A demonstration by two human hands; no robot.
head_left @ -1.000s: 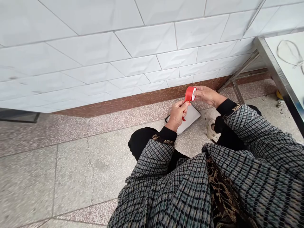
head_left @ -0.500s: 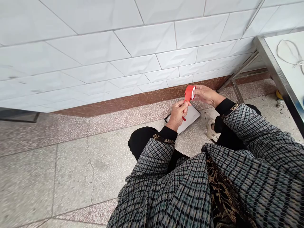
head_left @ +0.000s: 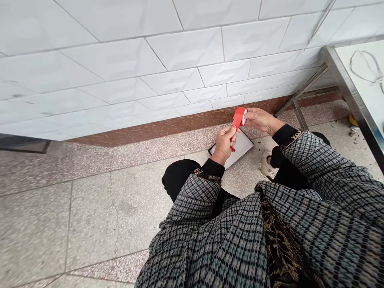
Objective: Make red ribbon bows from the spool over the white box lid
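Note:
A roll of red tape (head_left: 239, 116) with a white core is held up between my two hands, over the floor. My right hand (head_left: 260, 119) grips the roll at its right side, with fingers at the core. Below and left of the roll, my left hand (head_left: 225, 143) is closed on the loose strip of tape running down from it. A small red end sticks out beneath the left hand's fingers. Under the hands lies a flat white panel (head_left: 240, 151) with a dark edge, partly hidden by my left hand and wrist.
A white tiled wall (head_left: 192, 68) rises in front. At the right stands a metal-framed table (head_left: 342, 76) with a pale cable (head_left: 364, 66) on its top. A dark-framed object (head_left: 24, 145) is at the left. My shoe (head_left: 265, 163) is beside the panel on the speckled floor.
My left hand has shifted very slightly down and left, and the strip between it and the roll looks a little longer. The right hand stays nearly still.

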